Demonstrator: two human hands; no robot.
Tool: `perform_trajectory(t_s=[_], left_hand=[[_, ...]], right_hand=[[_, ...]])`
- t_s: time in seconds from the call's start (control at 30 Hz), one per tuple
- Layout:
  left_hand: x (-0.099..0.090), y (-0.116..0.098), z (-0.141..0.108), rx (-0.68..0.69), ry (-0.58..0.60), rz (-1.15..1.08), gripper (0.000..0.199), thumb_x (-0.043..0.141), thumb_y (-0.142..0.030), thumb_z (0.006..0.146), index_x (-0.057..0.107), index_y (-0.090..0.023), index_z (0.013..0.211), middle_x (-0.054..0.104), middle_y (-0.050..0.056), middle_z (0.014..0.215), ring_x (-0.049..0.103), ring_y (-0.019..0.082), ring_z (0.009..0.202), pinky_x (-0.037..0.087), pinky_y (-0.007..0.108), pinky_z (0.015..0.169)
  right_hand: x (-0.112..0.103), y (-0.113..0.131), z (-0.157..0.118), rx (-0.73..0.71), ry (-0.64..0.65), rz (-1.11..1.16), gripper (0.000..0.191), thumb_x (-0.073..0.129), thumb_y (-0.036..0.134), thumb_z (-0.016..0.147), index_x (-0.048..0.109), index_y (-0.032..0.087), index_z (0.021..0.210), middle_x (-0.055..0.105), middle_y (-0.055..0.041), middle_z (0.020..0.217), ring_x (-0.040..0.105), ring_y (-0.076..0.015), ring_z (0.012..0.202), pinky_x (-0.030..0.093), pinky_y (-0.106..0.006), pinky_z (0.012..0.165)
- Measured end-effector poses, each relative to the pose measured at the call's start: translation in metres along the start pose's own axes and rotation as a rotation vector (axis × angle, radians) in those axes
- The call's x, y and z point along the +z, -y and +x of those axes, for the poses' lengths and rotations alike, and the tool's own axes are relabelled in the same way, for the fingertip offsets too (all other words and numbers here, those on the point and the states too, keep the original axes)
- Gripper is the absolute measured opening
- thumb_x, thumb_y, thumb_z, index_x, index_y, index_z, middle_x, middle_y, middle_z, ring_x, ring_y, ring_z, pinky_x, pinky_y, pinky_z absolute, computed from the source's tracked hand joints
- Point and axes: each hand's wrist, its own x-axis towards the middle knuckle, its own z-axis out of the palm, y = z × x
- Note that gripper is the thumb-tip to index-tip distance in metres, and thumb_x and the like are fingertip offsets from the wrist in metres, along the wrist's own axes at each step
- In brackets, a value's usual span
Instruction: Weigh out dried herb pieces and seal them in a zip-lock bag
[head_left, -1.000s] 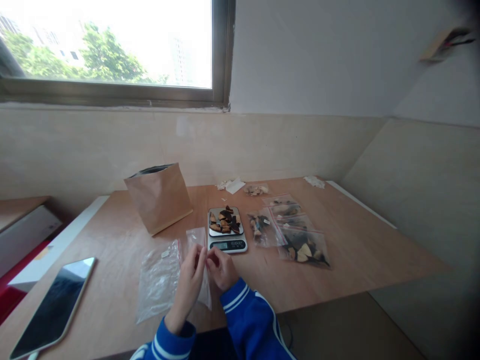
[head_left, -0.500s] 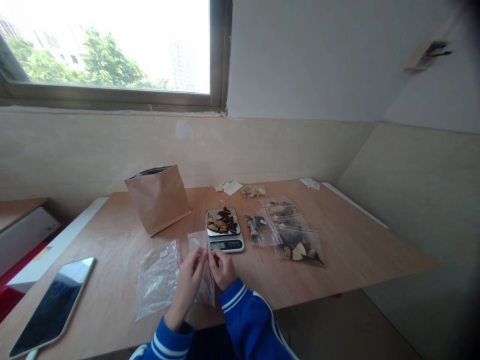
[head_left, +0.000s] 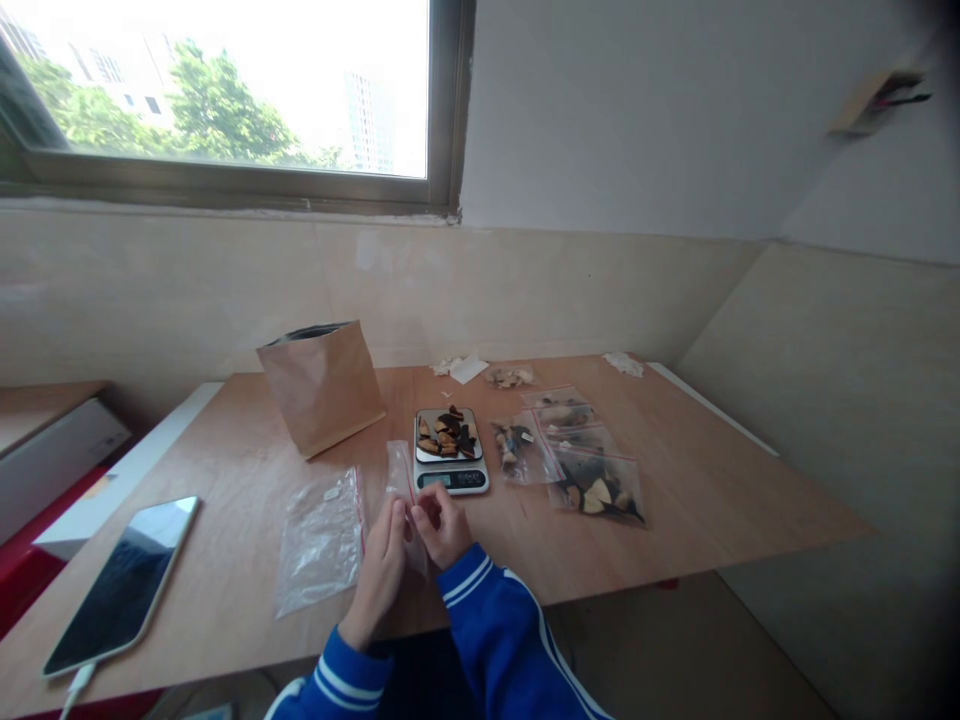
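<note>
Close together in front of the scale, my left hand [head_left: 384, 560] and my right hand [head_left: 442, 525] both pinch a clear zip bag [head_left: 400, 468] at its red-edged opening. My fingers hide part of the bag, and it looks empty where it shows. Just beyond them stands a white digital kitchen scale [head_left: 452, 481]; dark-skinned dried slices [head_left: 448, 434] lie on its plate. Left of my hands a second clear zip bag [head_left: 321, 545] lies flat with a small white label.
An upright brown paper pouch [head_left: 322, 390] stands at the back left. Several filled zip bags [head_left: 598, 490] overlap right of the scale. A large phone or tablet [head_left: 124, 585] with a cable lies at the left edge. White scraps [head_left: 469, 368] lie near the wall.
My fingers have shifted along the bag's opening, and the bag now stands narrower and more upright between my hands. The whole view has tilted slightly.
</note>
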Motion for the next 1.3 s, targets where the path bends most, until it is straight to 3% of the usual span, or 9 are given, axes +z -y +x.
perform_trajectory(t_s=[0.27,0.4,0.5,0.67,0.73,0.83,1.0,1.17,1.3], left_hand=[[0.004,0.004,-0.001,0.044,-0.056,0.023,0.034,0.039,-0.051,0.096,0.054,-0.02,0.091,0.06,0.003,0.081,0.059,0.018,0.077,0.048,0.032,0.073],[0.001,0.012,0.006,0.101,-0.073,0.08,0.029,0.041,-0.044,0.095,0.052,-0.021,0.082,0.056,0.0,0.074,0.055,0.016,0.068,0.046,0.029,0.066],[-0.004,0.008,0.012,0.148,-0.074,0.128,0.027,0.043,-0.041,0.094,0.051,-0.021,0.078,0.054,-0.001,0.07,0.052,0.015,0.062,0.043,0.027,0.061],[-0.022,-0.023,0.025,0.168,-0.433,0.054,0.032,0.037,-0.038,0.096,0.04,-0.022,0.067,0.044,-0.005,0.055,0.043,0.011,0.05,0.037,0.023,0.052],[-0.028,-0.034,0.031,0.202,-0.524,-0.012,0.033,0.038,-0.036,0.095,0.038,-0.022,0.065,0.041,-0.006,0.052,0.04,0.01,0.047,0.034,0.022,0.049],[-0.031,-0.038,0.042,0.206,-0.542,-0.014,0.033,0.041,-0.035,0.093,0.036,-0.022,0.062,0.039,-0.007,0.049,0.037,0.01,0.046,0.032,0.022,0.049],[-0.029,-0.017,0.066,0.055,-0.501,0.114,0.034,0.045,-0.036,0.089,0.037,-0.022,0.06,0.037,-0.007,0.049,0.038,0.011,0.048,0.03,0.023,0.051],[-0.022,0.01,0.074,0.12,-0.693,0.217,0.035,0.042,-0.037,0.09,0.034,-0.022,0.06,0.034,-0.006,0.053,0.034,0.011,0.051,0.026,0.024,0.054],[-0.017,0.027,0.067,0.164,-0.685,0.288,0.036,0.042,-0.038,0.089,0.031,-0.022,0.058,0.031,-0.006,0.051,0.031,0.011,0.048,0.025,0.025,0.053]], right_hand=[[0.0,0.003,0.003,-0.122,-0.039,-0.172,0.023,0.047,0.036,0.094,0.062,0.019,0.091,0.062,-0.001,0.062,0.055,-0.0125,0.05,0.04,-0.022,0.05],[0.004,0.001,0.003,-0.215,-0.013,-0.309,0.028,0.042,0.034,0.097,0.062,0.019,0.084,0.062,-0.0018,0.059,0.057,-0.0135,0.051,0.042,-0.023,0.054],[0.004,-0.004,0.003,-0.165,-0.07,-0.31,0.031,0.039,0.034,0.098,0.06,0.02,0.081,0.063,-0.0029,0.061,0.058,-0.0136,0.053,0.042,-0.023,0.055],[0.003,-0.013,0.005,0.028,-0.262,-0.295,0.03,0.038,0.038,0.096,0.056,0.021,0.078,0.056,0.0005,0.055,0.05,-0.0129,0.046,0.035,-0.023,0.046],[0.002,-0.012,0.005,0.006,-0.205,-0.322,0.028,0.04,0.037,0.094,0.057,0.022,0.078,0.055,0.001,0.054,0.05,-0.0129,0.047,0.034,-0.023,0.048],[0.0,-0.008,0.004,-0.07,-0.133,-0.343,0.027,0.041,0.034,0.094,0.057,0.022,0.076,0.056,0.0006,0.056,0.052,-0.0134,0.051,0.038,-0.023,0.053],[-0.007,-0.004,0.006,-0.142,-0.322,-0.284,0.026,0.035,0.026,0.097,0.059,0.02,0.086,0.066,-0.0073,0.08,0.063,-0.0186,0.076,0.049,-0.029,0.071],[-0.008,-0.011,0.005,-0.207,-0.387,-0.37,0.027,0.036,0.019,0.096,0.062,0.019,0.102,0.067,-0.0108,0.097,0.063,-0.0214,0.095,0.051,-0.037,0.087],[-0.009,-0.015,0.007,-0.13,-0.463,-0.44,0.03,0.039,0.023,0.095,0.059,0.019,0.116,0.06,-0.0149,0.12,0.056,-0.0255,0.116,0.047,-0.046,0.099]])
